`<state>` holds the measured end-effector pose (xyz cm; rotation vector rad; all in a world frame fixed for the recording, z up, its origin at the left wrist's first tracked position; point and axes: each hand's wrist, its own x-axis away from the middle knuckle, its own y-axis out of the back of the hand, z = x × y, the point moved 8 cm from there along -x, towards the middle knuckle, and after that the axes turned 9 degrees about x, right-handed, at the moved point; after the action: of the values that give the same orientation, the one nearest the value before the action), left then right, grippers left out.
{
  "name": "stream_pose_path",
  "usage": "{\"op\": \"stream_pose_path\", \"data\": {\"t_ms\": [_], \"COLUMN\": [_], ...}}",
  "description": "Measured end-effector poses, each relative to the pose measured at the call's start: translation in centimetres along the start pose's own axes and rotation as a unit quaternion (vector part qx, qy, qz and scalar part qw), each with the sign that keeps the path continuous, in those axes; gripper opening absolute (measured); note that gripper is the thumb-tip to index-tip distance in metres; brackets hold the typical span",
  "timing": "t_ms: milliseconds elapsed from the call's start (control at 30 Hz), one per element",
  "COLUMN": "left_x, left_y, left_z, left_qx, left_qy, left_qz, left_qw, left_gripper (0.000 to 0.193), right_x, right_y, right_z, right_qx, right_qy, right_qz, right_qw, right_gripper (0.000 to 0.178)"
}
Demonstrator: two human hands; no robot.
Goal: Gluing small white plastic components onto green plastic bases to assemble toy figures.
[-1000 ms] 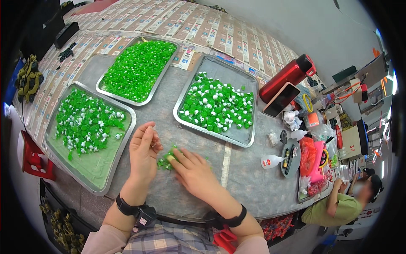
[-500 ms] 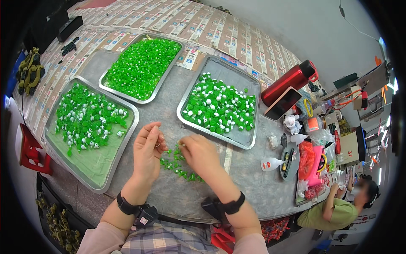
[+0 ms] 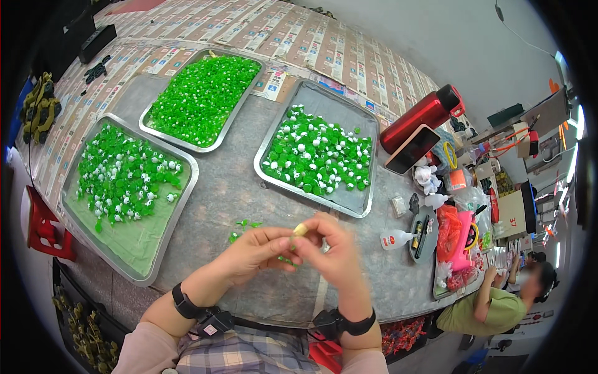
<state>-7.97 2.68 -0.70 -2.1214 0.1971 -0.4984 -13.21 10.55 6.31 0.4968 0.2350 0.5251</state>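
Pale, pea-small, the bead (image 3: 301, 229) sits pinched between my left hand (image 3: 254, 252) and right hand (image 3: 336, 255), both closed narrow on it above the grey table (image 3: 237, 187). I judge it light, hard and slippery, best held at its sides. My fingers hide its shape. Loose green pieces (image 3: 240, 229) lie at ten o'clock; beyond, at twelve, a tray (image 3: 367, 187) of them.

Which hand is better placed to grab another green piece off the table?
Left, probably. The left hand sits right beside the loose green pieces; the right hand is farther over and pinches a small pale piece.
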Motion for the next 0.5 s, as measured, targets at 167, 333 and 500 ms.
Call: {"op": "stream_pose_path", "data": {"t_ms": [167,333,500], "left_x": [-0.5,-0.1,-0.2], "left_y": [0.7,0.5,0.4], "left_z": [1.2,0.1,-0.2], "left_qx": [0.047,0.056,0.026], "left_qy": [0.028,-0.040,-0.075], "left_qz": [0.019,0.004,0.009], "left_qw": [0.998,0.998,0.997], "left_gripper": [0.018,0.009,0.010], "right_x": [1.6,4.7,12.1], "right_y": [0.2,5.0,16.2], "right_z": [0.6,-0.5,-7.9], "right_qx": [0.063,0.072,0.102], "right_qy": [0.048,0.066,-0.031], "right_qz": [-0.057,-0.261,-0.592], "right_qw": [0.995,0.960,0.799], "right_gripper": [0.010,0.013,0.032]}}
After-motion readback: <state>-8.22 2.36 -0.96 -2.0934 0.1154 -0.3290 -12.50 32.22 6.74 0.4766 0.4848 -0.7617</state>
